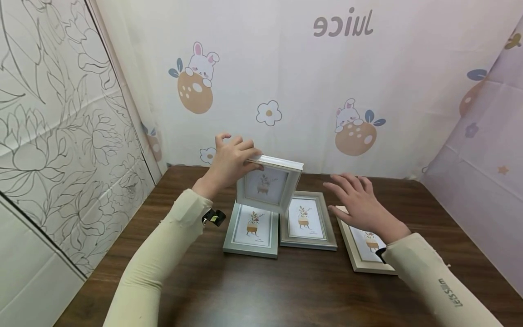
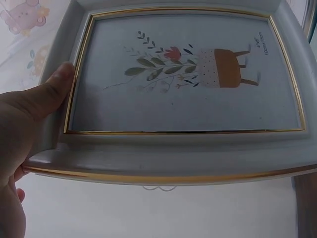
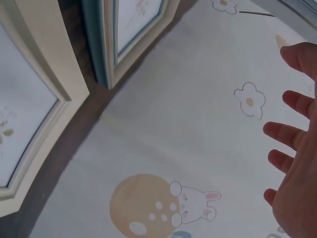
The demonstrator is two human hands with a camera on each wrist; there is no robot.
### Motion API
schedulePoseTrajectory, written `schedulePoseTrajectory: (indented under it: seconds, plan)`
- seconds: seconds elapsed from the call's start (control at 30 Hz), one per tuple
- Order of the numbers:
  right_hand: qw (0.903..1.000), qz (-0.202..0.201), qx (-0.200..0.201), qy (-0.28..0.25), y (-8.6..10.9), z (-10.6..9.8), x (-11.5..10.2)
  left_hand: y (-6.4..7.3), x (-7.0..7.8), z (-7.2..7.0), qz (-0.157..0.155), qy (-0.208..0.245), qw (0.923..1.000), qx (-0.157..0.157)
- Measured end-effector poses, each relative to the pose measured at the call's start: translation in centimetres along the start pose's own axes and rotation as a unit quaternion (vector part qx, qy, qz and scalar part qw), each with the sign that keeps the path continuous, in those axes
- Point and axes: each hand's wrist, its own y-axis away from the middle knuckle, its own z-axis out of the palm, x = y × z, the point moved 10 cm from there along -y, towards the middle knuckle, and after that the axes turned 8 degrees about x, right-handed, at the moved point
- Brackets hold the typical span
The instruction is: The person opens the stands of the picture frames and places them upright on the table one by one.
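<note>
My left hand (image 1: 234, 161) grips a white picture frame (image 1: 291, 188) by its top edge, thumb on the front and fingers behind. The frame is raised and tilted above two others, and a gold line runs round its picture in the left wrist view. Below it lie a green picture frame (image 1: 250, 250) and, to the right, a beige-grey picture frame (image 1: 330, 240). My right hand (image 1: 363, 204) hovers over a cream picture frame (image 1: 355, 259), fingers spread and holding nothing; it covers part of that frame. Each picture shows a potted plant.
The dark wooden table (image 1: 253, 295) reaches back to a printed curtain (image 1: 302, 91) with rabbits and fruit. A panel with line-drawn flowers (image 1: 61, 113) stands along the left side. Another curtain (image 1: 478, 136) hangs at the right.
</note>
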Motion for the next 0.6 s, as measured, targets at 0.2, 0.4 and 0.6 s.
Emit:
schedulePoseTrajectory:
  seconds: [0.2,0.4,0.6]
  plan:
    - [1.0,0.005,-0.006,0.003,0.3,0.7,-0.8,0.1,0.3,0.0,0.002,-0.017,0.9998,0.007]
    - [0.9999,-0.01,0.007,0.001,0.5,1.3,-2.2,0.6,0.0,0.7,-0.022,-0.01,0.9997,0.0]
    - [0.9989,-0.036,0.03,0.006,0.9,2.0,-3.8,1.1,-0.1,1.4,-0.034,-0.003,0.9994,-0.001]
